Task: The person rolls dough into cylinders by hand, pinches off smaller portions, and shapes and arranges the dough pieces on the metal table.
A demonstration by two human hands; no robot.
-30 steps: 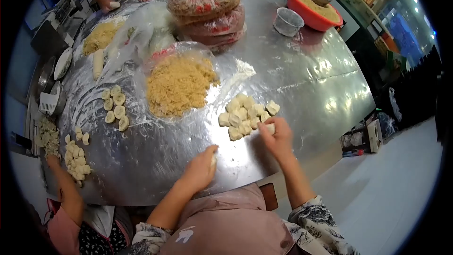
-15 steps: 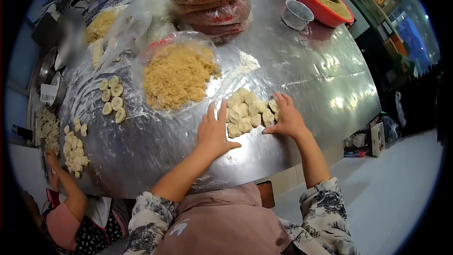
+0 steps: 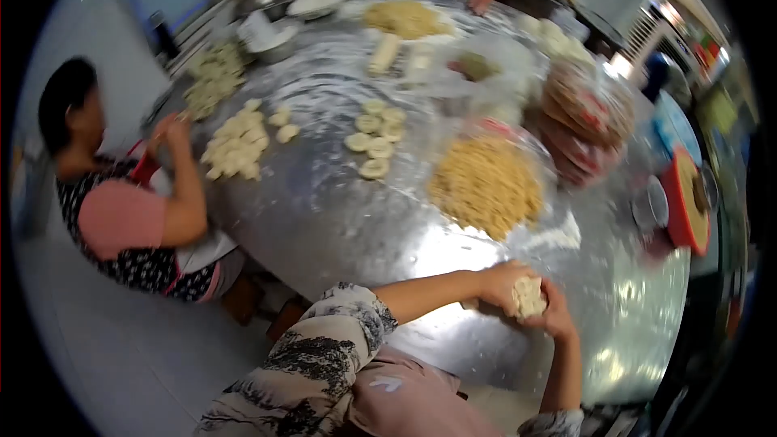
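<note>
A cluster of pale dough pieces (image 3: 528,297) is squeezed between my two hands at the table's near right side. From its left, my left hand (image 3: 498,283) curves round the dough, with the fingers at the far edge. My right hand (image 3: 557,313) cups the opposite side, its thumb and fingers pressed against the pieces. Whether the cluster is lifted or rests on the metal table (image 3: 356,235) I cannot tell. Just beyond my hands lies a mound of yellow crumbly filling (image 3: 486,186) on a plastic bag.
At left a co-worker (image 3: 129,202) handles something small beside dough pieces (image 3: 237,144). Flattened dough rounds (image 3: 376,139) lie mid-table. Stacked filled bags (image 3: 584,117), a clear tub (image 3: 650,204) and a red basin (image 3: 685,202) stand at right. Another person's hand (image 3: 479,4) is at the far edge.
My hands have come together, pressing the spread dough pieces into a tight cluster. The view has swung left, bringing the co-worker fully into sight.
</note>
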